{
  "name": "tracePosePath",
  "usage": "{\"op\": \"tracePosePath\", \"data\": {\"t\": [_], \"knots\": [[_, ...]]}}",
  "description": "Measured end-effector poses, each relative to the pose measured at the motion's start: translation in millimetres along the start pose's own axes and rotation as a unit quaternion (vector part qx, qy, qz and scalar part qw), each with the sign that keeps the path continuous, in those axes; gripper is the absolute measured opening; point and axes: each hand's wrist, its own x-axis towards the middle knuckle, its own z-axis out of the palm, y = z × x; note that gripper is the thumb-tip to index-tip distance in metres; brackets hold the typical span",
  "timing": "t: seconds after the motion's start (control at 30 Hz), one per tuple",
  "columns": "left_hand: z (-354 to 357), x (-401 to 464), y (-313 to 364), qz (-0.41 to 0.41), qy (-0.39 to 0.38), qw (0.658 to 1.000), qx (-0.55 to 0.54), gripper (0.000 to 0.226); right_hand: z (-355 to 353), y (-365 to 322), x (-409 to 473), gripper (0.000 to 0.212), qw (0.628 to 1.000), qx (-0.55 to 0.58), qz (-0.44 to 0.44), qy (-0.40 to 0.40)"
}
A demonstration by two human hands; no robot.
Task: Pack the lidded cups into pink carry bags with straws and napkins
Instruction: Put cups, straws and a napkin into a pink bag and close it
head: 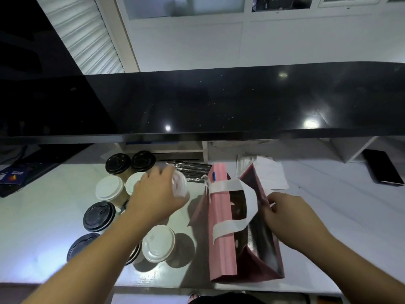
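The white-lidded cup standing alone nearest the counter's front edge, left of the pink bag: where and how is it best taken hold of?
Judging by its pose, take the white-lidded cup round the rim of its lid, coming from above. It stands upright, lid facing up. The right side, toward the pink bag, looks open; a dark-lidded cup crowds its left, under the left forearm. A side grip on the wall looks awkward.

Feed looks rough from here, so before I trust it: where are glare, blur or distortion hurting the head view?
Head view: ceiling lights glare off the black upper counter; wide-angle lens bows its edge; the left hand and its white-lidded cup are motion-blurred; the open pink bag has a dark interior; the right hand is sharp.
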Motion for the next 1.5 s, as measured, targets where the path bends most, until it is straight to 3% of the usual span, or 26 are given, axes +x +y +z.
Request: {"op": "tracePosePath", "data": {"t": [0.2, 0.3, 0.5, 0.73, 0.93, 1.2, 1.5], "knots": [[-97, -49, 48, 0.130, 0.172, 0.965, -0.151, 0.088, -3, 0, -3, 0.028, 1.000, 0.023, -0.004, -0.018], [-109, -65, 83, 0.207, 0.143, 0.954, -0.162, 0.087, -5, 0, -6, 0.028, 0.999, 0.045, -0.011, -0.029], [-66, -49, 120, 0.287, 0.047, 0.957, -0.012, 0.087, -9, 11, -8, 0.033, 0.998, 0.053, -0.016, -0.021], [-12, -17, 125, 0.290, -0.053, 0.953, 0.063, 0.086, -12, 19, -5, 0.039, 0.999, 0.016, -0.020, -0.020], [25, -7, 142, 0.282, -0.056, 0.949, 0.129, 0.059, -8, 21, -3, 0.034, 1.000, 0.005, -0.023, -0.013], [49, 9, 160, 0.220, -0.079, 0.960, 0.155, 0.048, -8, 25, -5, 0.037, 1.000, 0.009, -0.014, -0.009], [60, 24, 157, 0.193, -0.115, 0.963, 0.152, 0.068, -12, 27, -7, 0.034, 1.000, 0.008, -0.016, -0.006]]}}
